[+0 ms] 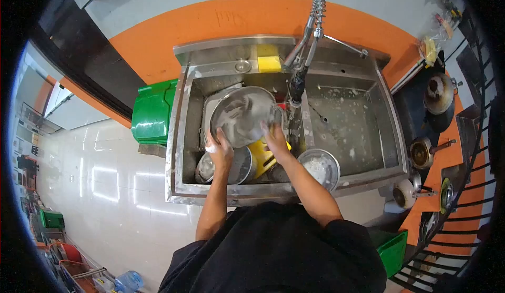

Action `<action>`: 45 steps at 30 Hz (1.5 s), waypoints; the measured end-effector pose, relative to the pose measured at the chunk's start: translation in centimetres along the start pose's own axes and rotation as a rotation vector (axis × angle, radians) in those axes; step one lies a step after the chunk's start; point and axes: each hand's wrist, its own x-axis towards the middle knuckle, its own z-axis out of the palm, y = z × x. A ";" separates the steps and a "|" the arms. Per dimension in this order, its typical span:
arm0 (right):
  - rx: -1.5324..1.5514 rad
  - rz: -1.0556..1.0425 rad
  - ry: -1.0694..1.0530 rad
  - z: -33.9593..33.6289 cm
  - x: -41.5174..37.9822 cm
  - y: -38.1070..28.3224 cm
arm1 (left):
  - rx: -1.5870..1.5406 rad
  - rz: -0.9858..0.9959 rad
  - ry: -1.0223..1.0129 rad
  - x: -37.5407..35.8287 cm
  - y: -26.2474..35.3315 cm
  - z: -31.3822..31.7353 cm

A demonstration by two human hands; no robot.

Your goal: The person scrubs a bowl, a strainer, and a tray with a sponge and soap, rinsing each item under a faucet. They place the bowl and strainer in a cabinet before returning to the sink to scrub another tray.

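Observation:
A large round metal bowl [243, 115], wet and soapy inside, is tilted over the left sink basin. My left hand [221, 151] grips its lower left rim, with white foam on the thumb side. My right hand [274, 139] is at the bowl's lower right, its fingers slightly blurred near the rim. Beneath the bowl lie a yellow slotted item [263, 157], a metal pot [241, 165] and other metal ware, partly hidden. To the right of my right forearm, a round metal strainer or bowl [320, 167] with foam rests at the front of the divider.
A spring-hose faucet [298, 80] rises behind the divider. The right basin [350, 130] holds cloudy water. A yellow sponge [269, 64] lies on the back ledge. Green bins stand left [154, 111] and at lower right [393, 253]. Pans [439, 94] hang or stand at the right.

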 end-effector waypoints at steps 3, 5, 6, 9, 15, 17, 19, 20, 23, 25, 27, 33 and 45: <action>0.673 0.235 -0.206 1.6 0.0 -2.2 | 0.269 -0.157 -0.123 2.0 -1.8 -0.3; 0.245 0.258 -0.176 -0.3 0.5 0.0 | -0.622 -0.157 0.469 2.3 -8.7 4.7; 0.149 0.237 -0.164 -3.8 -1.4 -4.6 | -0.849 -0.312 0.259 1.2 -4.4 2.9; -0.176 -0.670 0.135 -4.3 -1.0 0.5 | -1.124 -0.652 -0.185 0.0 0.9 -2.0; -0.372 -0.644 -0.128 -10.8 -5.0 0.3 | -1.288 -0.673 -0.336 -0.6 0.3 -2.7; -0.572 -0.633 -0.018 -13.5 -6.4 3.8 | -1.205 -0.635 -0.286 -1.3 0.9 -2.7; -0.689 -0.446 0.042 -15.6 -9.1 5.0 | -1.158 -0.541 -0.305 -1.6 0.1 -2.2; -0.813 -0.424 -0.002 -16.0 -10.1 4.7 | -1.101 -0.516 -0.297 -1.4 -0.8 -1.8; -0.951 -0.379 -0.138 -15.9 -13.2 8.9 | -1.094 -0.561 -0.162 -1.6 -1.0 -0.6; -0.971 -0.351 -0.219 -15.8 -13.0 10.3 | -1.029 -0.473 -0.126 -1.6 -2.3 0.3; -0.832 -0.137 -0.339 -16.4 -12.4 9.8 | -0.998 -0.458 -0.103 -1.9 -2.3 0.6; -0.086 -0.253 -0.033 -13.7 -8.3 -0.4 | -0.888 -0.324 -0.185 -3.0 2.8 1.0; 0.113 -0.636 -0.015 -2.2 1.4 -11.1 | -0.189 0.149 0.189 -3.6 6.1 1.6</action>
